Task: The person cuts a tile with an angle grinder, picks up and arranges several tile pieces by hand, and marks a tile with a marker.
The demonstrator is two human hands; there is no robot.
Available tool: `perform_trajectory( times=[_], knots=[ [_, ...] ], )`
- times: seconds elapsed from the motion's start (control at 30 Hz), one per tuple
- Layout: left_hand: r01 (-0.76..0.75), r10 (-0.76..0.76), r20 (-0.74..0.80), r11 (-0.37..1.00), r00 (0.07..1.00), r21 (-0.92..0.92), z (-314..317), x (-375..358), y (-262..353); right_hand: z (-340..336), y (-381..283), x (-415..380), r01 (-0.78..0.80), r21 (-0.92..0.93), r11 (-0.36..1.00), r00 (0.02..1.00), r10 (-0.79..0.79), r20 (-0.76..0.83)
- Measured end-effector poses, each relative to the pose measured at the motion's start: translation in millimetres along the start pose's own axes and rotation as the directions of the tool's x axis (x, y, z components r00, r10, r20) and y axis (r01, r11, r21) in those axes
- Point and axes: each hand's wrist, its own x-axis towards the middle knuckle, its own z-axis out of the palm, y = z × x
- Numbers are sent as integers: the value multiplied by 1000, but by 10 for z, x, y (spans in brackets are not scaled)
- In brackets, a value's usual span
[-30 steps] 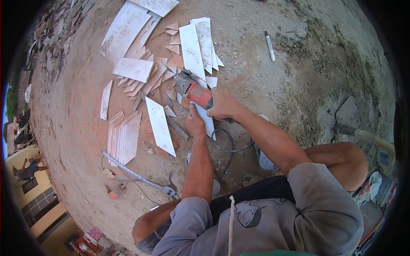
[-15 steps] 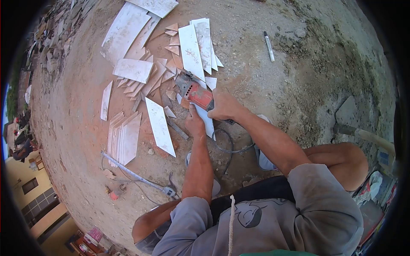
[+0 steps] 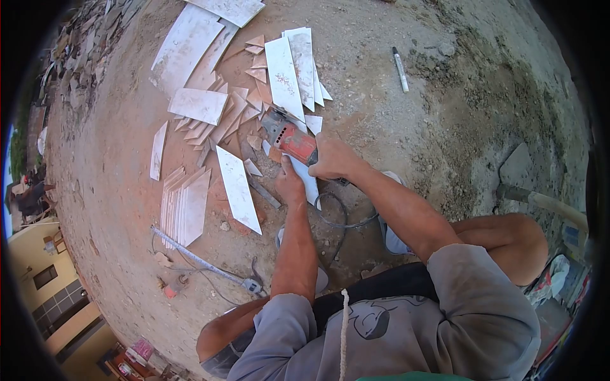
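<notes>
A red angle grinder (image 3: 297, 143) with a dusty grey head lies across a white tile strip (image 3: 303, 178) near the middle. My right hand (image 3: 333, 157) is closed round the rear of the grinder. Below the tool, my left hand (image 3: 290, 182) grips the left edge of the strip, thumb up towards the grinder; its other fingers are mostly hidden. The blade and its contact with the tile cannot be made out. Another pointed white strip (image 3: 239, 188) lies to the left, and a long white tile (image 3: 285, 76) lies beyond the grinder head.
Stacked cut tiles (image 3: 185, 206) stand at the left, with larger white tiles (image 3: 187, 51) beyond. An extended tape measure (image 3: 252, 286) lies nearer me. A marker (image 3: 400, 70) is on the dirt to the right. The grinder's cable (image 3: 346, 225) loops between my feet.
</notes>
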Motion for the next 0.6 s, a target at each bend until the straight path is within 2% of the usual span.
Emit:
perform_trajectory(
  times=[0.37,0.47,0.6],
  knots=[
    [25,-24,14,999,1000,-21,-9,-9,11,96,136,-23,64,-19,998,997,-65,-42],
    [52,-53,45,998,998,22,-33,2,-1,61,114,-44,54,-20,998,998,-54,-26],
    [32,-30,53,999,998,-29,-16,4,-29,51,120,-44,30,15,999,1000,-30,1]
  ],
)
